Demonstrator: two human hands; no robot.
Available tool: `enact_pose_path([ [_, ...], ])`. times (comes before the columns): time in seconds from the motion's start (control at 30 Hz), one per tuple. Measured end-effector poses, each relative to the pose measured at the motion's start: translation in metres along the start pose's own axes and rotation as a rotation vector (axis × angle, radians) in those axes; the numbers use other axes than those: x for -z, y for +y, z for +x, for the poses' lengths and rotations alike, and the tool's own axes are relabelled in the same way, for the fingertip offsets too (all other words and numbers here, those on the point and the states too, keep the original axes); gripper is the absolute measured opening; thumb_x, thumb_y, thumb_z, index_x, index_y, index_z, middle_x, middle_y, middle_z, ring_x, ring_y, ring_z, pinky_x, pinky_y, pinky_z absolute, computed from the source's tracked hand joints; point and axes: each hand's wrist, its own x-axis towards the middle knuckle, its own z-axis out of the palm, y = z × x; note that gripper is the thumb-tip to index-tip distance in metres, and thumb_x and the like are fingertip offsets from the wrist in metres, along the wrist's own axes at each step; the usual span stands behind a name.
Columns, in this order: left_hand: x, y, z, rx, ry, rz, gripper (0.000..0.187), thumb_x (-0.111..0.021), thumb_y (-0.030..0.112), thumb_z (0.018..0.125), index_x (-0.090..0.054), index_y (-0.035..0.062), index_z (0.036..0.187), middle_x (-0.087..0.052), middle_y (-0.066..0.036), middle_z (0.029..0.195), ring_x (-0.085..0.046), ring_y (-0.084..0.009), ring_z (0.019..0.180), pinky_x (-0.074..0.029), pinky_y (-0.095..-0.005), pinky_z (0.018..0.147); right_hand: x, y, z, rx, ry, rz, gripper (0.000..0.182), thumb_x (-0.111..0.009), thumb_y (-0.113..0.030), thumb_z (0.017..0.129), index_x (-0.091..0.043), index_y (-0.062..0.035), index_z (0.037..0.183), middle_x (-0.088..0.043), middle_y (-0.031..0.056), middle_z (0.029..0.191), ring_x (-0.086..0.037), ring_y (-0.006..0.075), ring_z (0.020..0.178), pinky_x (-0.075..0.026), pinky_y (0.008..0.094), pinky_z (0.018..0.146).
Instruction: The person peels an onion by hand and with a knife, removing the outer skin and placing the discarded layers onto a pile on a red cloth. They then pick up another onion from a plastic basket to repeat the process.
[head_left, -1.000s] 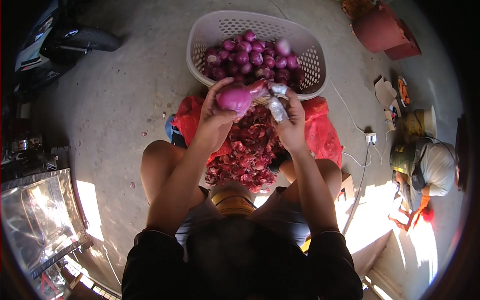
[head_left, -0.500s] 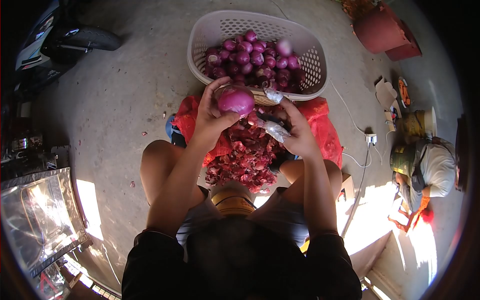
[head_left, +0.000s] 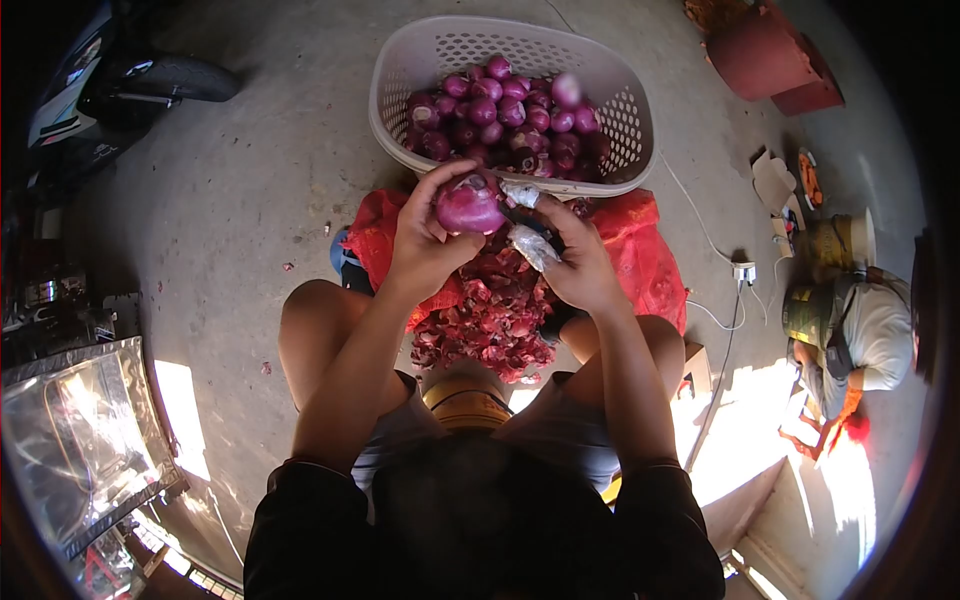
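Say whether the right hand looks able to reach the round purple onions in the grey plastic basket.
Likely yes: the right hand is near the onions, only the open basket's rim between.

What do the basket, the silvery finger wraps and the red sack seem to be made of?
The basket: probably moulded plastic, pale and fairly smooth, with regular holes through its wall.
The finger wraps on the right hand: crinkled and shiny, so perhaps foil or metallic tape; I cannot tell which.
The red sack: likely thin plastic netting, judging by its crumpled, gauzy look.
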Motion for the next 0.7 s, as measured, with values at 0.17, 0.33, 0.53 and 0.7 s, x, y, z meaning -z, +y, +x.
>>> enact_pose_path([
  [0.17,-0.001,-0.001,-0.002,0.001,-0.028,0.016,0.070,-0.055,-0.015,0.063,-0.037,0.0017,0.128,-0.040,-0.011,0.133,-0.045,-0.0182,0.117,-0.040,-0.0315,0.096,-0.001,0.004,0.002,-0.067,-0.015,0.043,0.044,-0.066,-0.007,0.076,-0.050,-0.0025,0.116,-0.060,0.0149,0.106,-0.061,0.0243,0.095,-0.045,0.0315,0.082],
  [0.33,-0.003,0.004,0.000,0.012,0.000,-0.024,0.070,-0.050,-0.016,0.062,-0.037,0.0018,0.128,-0.039,-0.011,0.134,-0.045,-0.0187,0.118,-0.039,-0.0308,0.096,0.001,-0.001,0.000,-0.079,-0.035,0.149,0.044,-0.066,-0.006,0.076,-0.050,-0.0029,0.117,-0.059,0.0143,0.109,-0.059,0.0233,0.099,-0.044,0.0319,0.084],
  [0.53,-0.002,0.001,-0.001,-0.027,0.006,0.006,0.070,-0.048,-0.016,0.061,-0.036,0.0021,0.128,-0.041,-0.011,0.131,-0.045,-0.0184,0.117,-0.040,-0.0296,0.095,0.001,0.005,-0.001,-0.040,-0.064,0.033,0.043,-0.065,-0.005,0.076,-0.050,-0.0030,0.116,-0.059,0.0135,0.109,-0.060,0.0231,0.097,-0.045,0.0327,0.083],
  [0.7,0.001,-0.007,-0.002,-0.022,0.040,0.005,0.071,-0.052,-0.014,0.063,-0.033,0.0041,0.128,-0.045,-0.010,0.121,-0.048,-0.0183,0.112,-0.041,-0.0298,0.092,-0.002,0.001,-0.001,-0.031,-0.052,0.088,0.043,-0.062,-0.004,0.077,-0.048,-0.0036,0.118,-0.062,0.0134,0.102,-0.062,0.0224,0.091,-0.046,0.0323,0.080],
])
